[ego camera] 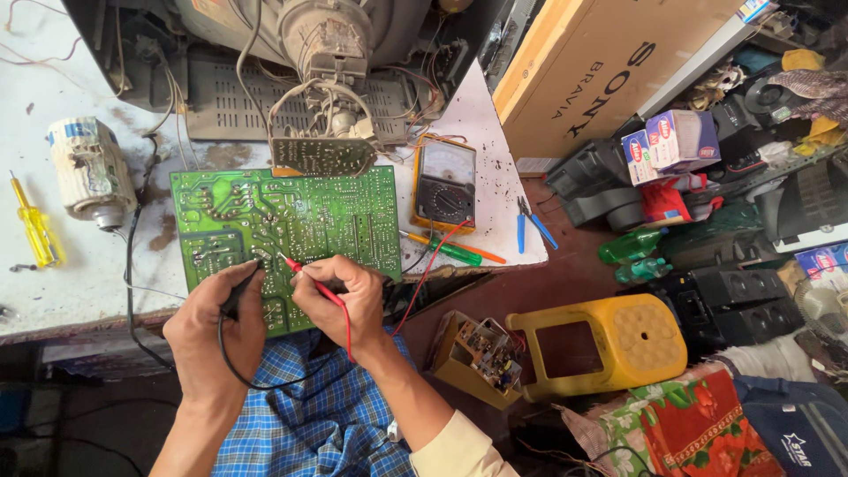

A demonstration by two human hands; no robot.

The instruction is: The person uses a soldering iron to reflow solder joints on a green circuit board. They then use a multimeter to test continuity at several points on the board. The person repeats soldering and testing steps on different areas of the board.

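A green circuit board (291, 221) lies solder side up at the near edge of the white bench (53, 291), overhanging toward my lap. My left hand (216, 331) grips a black test probe (240, 290) whose tip touches the board's lower left area. My right hand (344, 305) pinches a red test probe (305, 274), its tip on the board just right of the black one. Red and black leads run from the probes toward an analog multimeter (444, 184) with a yellow casing, lying to the right of the board.
An opened tube television (309, 62) stands behind the board. A tape-wrapped roll (88, 168) and yellow screwdriver (35, 231) lie at left. Blue-handled pliers (532, 225), a green screwdriver (455, 252), a yellow stool (618, 344), a cardboard box (609, 71) and cluttered parts fill the right.
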